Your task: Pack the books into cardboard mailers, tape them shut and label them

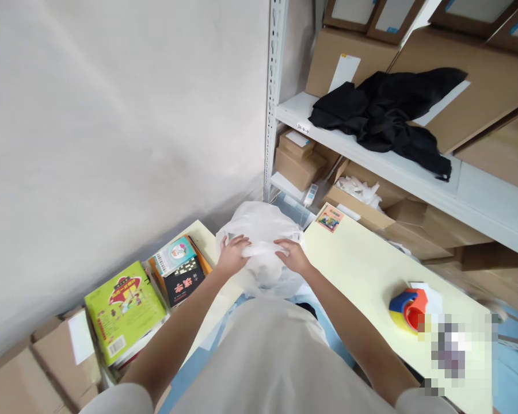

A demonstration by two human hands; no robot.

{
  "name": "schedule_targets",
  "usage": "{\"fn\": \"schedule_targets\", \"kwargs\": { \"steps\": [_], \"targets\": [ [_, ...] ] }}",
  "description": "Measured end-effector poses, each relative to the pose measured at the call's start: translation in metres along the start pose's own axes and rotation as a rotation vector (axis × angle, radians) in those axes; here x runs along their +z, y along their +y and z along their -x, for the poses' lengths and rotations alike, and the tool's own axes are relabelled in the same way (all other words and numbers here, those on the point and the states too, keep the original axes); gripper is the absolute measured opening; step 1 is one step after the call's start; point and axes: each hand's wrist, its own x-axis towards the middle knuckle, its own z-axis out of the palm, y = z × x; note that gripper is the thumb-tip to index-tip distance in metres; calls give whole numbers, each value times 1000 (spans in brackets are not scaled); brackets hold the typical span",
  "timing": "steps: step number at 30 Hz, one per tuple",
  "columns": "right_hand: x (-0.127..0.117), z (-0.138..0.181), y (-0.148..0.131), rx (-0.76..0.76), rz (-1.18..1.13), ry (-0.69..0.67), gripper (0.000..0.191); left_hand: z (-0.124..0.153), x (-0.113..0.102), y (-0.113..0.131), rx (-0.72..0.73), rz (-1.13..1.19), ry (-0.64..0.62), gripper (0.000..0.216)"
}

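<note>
A white, slightly see-through plastic bag point(259, 221) hangs in front of my body, between the two light-coloured tabletops. My left hand point(233, 256) grips its left side, fingers curled over a gathered fold. On the opposite side my right hand point(292, 256) holds the same fold, thumb and fingers closed on the plastic. The fold is stretched between both hands. Whether anything lies inside the bag I cannot tell.
Books, among them a green one point(125, 307) and a black one point(183, 282), are stacked at left near cardboard boxes point(64, 356). On the right tabletop point(349, 270) are a small picture card point(329, 218) and a multicoloured ring-shaped object point(408, 310). Shelving point(414, 167) carries boxes and black cloth point(384, 112).
</note>
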Motion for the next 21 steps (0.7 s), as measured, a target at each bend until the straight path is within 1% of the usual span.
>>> {"fn": "schedule_targets", "kwargs": {
  "steps": [1,3,4,6,7,8,10,11,12,13,14,16,17,18,19,20,21],
  "targets": [
    [-2,0,1,9,11,-39,21,-1,-5,-1,-9,35,5,33],
    [-7,-1,1,23,57,-155,26,-6,-20,-3,10,133,6,35],
    [-12,-2,-1,24,80,-222,33,-8,-30,-5,37,176,5,38],
    [-23,-9,-11,3,89,-320,62,-14,-51,-3,102,211,-8,42],
    [-30,-14,-20,-24,73,-329,77,-16,-62,1,133,202,-19,45],
    [-36,-20,-30,-61,48,-309,89,-19,-73,6,163,184,-34,47],
    [-46,-36,-56,-170,0,-219,101,-25,-91,22,218,144,-50,53],
    [-50,-44,-69,-218,-3,-182,102,-28,-99,31,235,126,-39,57],
    [-54,-52,-82,-245,3,-159,95,-30,-105,40,239,110,-7,61],
    [-57,-58,-94,-243,15,-124,80,-32,-109,48,232,96,46,65],
    [-61,-64,-104,-239,28,-82,59,-35,-112,55,214,87,124,68],
    [-72,-71,-117,-232,23,17,23,-38,-113,63,150,79,346,73],
    [-78,-72,-122,-239,-10,59,13,-40,-111,64,114,84,468,78],
    [-85,-72,-124,-249,-67,84,13,-41,-108,63,81,98,580,84],
    [-92,-70,-125,-254,-143,96,17,-44,-103,60,55,125,670,93],
    [-99,-68,-125,-253,-232,101,22,-47,-97,57,42,169,721,101],
    [-105,-66,-125,-243,-321,100,26,-50,-90,52,45,232,726,107]
  ]
}}
